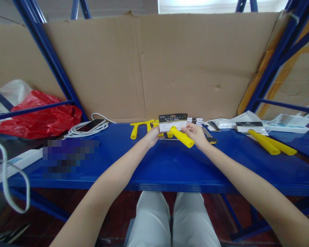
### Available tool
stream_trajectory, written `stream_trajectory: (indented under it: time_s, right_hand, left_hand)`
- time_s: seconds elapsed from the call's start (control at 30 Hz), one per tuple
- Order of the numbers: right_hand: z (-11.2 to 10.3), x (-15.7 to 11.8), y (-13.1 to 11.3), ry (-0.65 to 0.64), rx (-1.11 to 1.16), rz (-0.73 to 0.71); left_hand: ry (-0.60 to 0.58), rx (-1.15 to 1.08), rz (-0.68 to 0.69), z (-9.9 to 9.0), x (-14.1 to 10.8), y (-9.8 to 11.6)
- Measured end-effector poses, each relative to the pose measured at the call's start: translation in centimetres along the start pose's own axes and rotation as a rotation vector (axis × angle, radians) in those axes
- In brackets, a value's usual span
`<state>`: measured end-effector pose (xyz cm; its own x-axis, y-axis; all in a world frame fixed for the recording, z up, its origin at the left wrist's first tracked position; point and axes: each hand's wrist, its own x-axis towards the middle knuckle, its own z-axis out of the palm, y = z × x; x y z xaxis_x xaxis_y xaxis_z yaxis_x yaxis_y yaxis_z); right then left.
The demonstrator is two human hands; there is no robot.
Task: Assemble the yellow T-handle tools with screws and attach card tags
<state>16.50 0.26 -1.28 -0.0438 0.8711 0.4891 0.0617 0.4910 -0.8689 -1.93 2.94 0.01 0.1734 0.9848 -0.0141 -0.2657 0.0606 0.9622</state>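
Between my two hands is a yellow T-shaped tool, scraper-like, with a black-and-white header card across its head. Its round yellow handle points toward me, down and to the right. My left hand is closed at the card's left edge. At the right edge, my right hand pinches the card, thumb on its front. Behind my left hand lie several loose yellow T-shaped tools, partly hidden. A stack of cards lies just behind my right hand.
Two carded yellow tools lie at the right, near a white power strip. A coiled white cable and a red plastic bag are at the left. Cardboard backs the blue bench, between blue posts.
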Motion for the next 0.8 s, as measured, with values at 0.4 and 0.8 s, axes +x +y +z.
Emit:
stream_trajectory:
  time_s: [0.4,0.8]
  right_hand:
    - [0.6,0.0,1.2,0.003,0.042,-0.026]
    - [0.4,0.2,1.0,0.06,0.059,0.008]
  left_hand:
    - [-0.01,-0.063,-0.015,0.7,-1.0,0.8]
    - [-0.009,-0.089,0.014,0.7,-0.7,0.6]
